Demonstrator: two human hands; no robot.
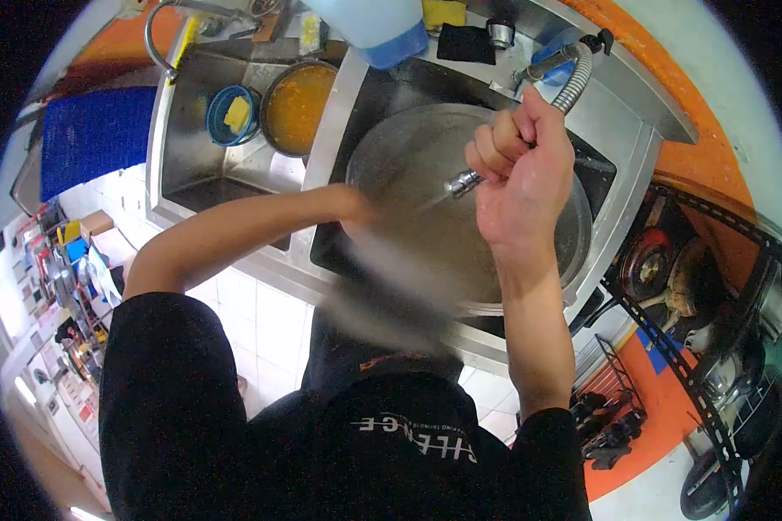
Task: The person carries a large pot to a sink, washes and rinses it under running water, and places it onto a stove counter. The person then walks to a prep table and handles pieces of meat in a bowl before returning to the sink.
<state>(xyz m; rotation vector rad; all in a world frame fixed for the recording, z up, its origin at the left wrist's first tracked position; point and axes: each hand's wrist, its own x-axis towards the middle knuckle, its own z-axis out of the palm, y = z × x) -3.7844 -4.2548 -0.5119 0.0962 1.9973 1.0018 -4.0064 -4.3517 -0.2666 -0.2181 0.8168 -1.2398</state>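
Observation:
My right hand (pixel 521 169) is closed round a metal spray nozzle (pixel 463 183) on a coiled hose (pixel 573 85). A thin jet of water comes from the nozzle, pointing left and down over a large round pan (pixel 408 148) in the right sink basin. My left hand (pixel 356 217) is at the pan's left side, smeared by motion, its fingers not readable. A blurred greyish shape (pixel 391 286) extends from it over the pan's near edge; what it is I cannot make out.
The left basin (pixel 182 156) holds a blue bowl (pixel 220 115) with a yellow sponge and a pot of orange liquid (pixel 300 108). A blue container (pixel 369 30) stands behind the divider. At the right is a black rack (pixel 669 343) with pans.

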